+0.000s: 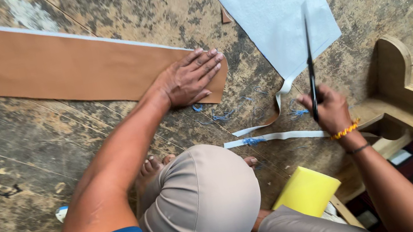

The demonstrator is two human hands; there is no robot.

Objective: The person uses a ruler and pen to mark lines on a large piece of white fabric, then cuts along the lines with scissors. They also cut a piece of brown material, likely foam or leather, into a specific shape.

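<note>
on the worn floor (pixel 28 164) a long brown strip (pixel 39 66) ran from the far left edge toward the middle, its near end pinned under the left hand (pixel 191 78), spread flat and wide. to its right lay a pale blue sheet (pixel 271 2), where the right hand (pixel 329 108), closed on black scissors (pixel 310 66) pointing away, was nearer, with white trimmings (pixel 275 136) between.

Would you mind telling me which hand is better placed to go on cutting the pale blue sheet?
Right: the right hand already holds the black scissors over the pale blue sheet, while the left hand lies flat on the brown strip.
</note>
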